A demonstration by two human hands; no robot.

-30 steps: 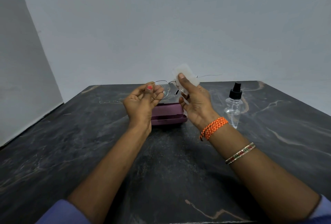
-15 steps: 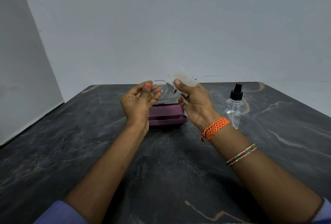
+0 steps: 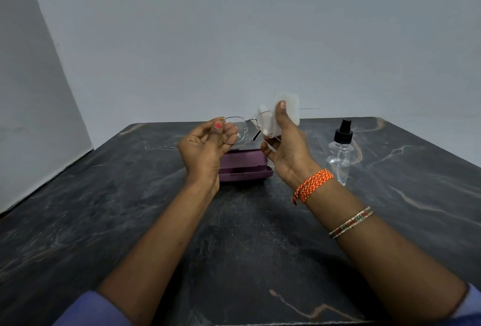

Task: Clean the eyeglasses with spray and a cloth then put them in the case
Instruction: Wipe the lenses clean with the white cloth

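While both forearms reach out over the dark tabletop (image 3: pixel 130 221), the left hand (image 3: pixel 205 147) pinches the eyeglasses (image 3: pixel 240 130) by the near lens rim, and the right hand (image 3: pixel 286 143) clamps the white cloth (image 3: pixel 282 112) on the other lens. Their long axis runs fingers to fingers. Beneath sits the closed purple case (image 3: pixel 244 167), nearer the left; right of the fingers stands the spray bottle (image 3: pixel 341 151).

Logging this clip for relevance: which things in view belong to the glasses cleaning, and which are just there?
Part of the job:
- glasses, held in the left hand
- cloth, pinched on one lens by the right hand
- spray bottle, standing on the table
- case, closed, behind the hands

Just there:
- table
- wall
- bracelets on the right wrist
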